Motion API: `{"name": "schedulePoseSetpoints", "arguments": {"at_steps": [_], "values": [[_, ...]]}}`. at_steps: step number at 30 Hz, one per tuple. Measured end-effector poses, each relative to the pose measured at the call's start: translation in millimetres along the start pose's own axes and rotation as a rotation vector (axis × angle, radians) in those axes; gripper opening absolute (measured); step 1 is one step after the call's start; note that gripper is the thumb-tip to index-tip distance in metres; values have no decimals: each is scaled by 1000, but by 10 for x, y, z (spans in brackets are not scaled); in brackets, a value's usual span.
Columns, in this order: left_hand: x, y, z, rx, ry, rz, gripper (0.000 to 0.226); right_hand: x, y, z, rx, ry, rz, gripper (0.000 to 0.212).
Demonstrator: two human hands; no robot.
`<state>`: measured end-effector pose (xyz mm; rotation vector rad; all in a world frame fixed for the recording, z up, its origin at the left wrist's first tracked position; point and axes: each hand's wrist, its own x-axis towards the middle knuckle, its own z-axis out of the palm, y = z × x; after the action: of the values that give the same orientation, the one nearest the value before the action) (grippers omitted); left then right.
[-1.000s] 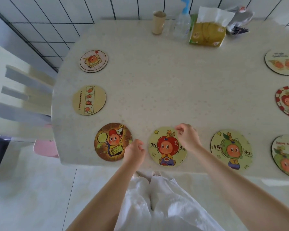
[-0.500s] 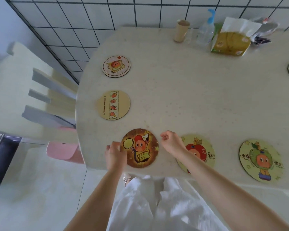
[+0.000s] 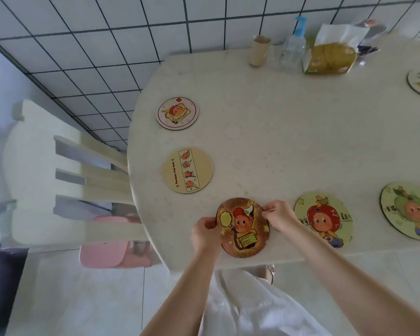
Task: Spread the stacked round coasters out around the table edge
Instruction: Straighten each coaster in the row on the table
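Two bare forearms are seen, with no sleeves, watches, bracelets or rings visible on them. The left hand and the right hand are uncovered, without gloves, and the fingernails appear short and unpainted, though the picture is too soft for certainty. A loose white garment of thin, creased fabric is worn below the arms; deep folds are shown running down its middle.

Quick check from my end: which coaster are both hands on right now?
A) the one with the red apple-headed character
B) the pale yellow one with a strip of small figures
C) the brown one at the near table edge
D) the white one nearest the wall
C: the left hand and right hand pinch opposite edges of the brown coaster; the others lie untouched.
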<state>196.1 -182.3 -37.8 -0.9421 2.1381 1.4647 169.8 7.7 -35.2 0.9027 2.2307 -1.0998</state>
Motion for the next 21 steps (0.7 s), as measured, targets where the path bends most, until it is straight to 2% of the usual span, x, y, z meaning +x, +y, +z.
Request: {"name": "schedulePoseSetpoints", "arguments": {"at_steps": [3, 6, 14, 17, 21], "values": [[80, 33, -159, 4, -7, 22, 13, -98, 33, 110, 166, -28, 59, 11], [188, -20, -314, 58, -63, 84, 13, -178, 105, 214, 217, -19, 65, 12], [445, -123, -504, 234, -201, 174, 22, -261, 124, 334, 131, 58, 72, 19], [524, -169, -568, 252, -227, 194, 13, -297, 58, 336, 102, 98, 29, 21], [727, -53, -715, 235, -228, 179, 16, -310, -170, 379, 116, 70, 2, 26]]}}
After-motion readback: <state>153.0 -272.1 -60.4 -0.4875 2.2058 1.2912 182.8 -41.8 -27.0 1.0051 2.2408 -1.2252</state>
